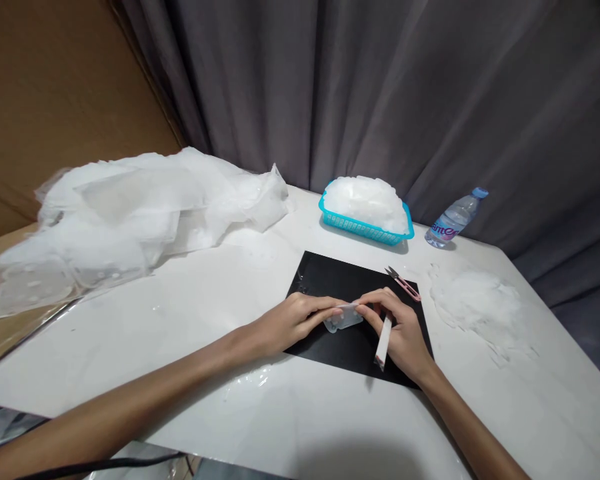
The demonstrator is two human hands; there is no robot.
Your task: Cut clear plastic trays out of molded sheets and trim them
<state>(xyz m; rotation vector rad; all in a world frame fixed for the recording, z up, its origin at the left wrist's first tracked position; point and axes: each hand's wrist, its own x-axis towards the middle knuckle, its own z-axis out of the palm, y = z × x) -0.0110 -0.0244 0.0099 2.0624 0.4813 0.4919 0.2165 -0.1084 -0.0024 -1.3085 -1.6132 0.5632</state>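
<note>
Between both hands is a small translucent, whitish, thin piece [345, 318] with rounded corners, held over a black mat [325, 357]. My left hand [303, 317] pinches its upper left edge between thumb and fingers. At the upper right edge, the thumb and forefinger of my right hand [397, 327] are closed on it. A slim white stick-like tool [384, 343] is also tucked in my right hand, its darker end pointing down toward the mat; its kind is unclear. Pink-handled thread snips [404, 285] lie at the mat's upper right edge, just beyond my right hand.
A turquoise basket [367, 230] heaped with white translucent pieces stands at the back. Right of it is a water bottle [453, 220]. Thin clear scraps [480, 303] lie on the white table [205, 293] at right. Large white plastic bags [145, 207] spread across the left.
</note>
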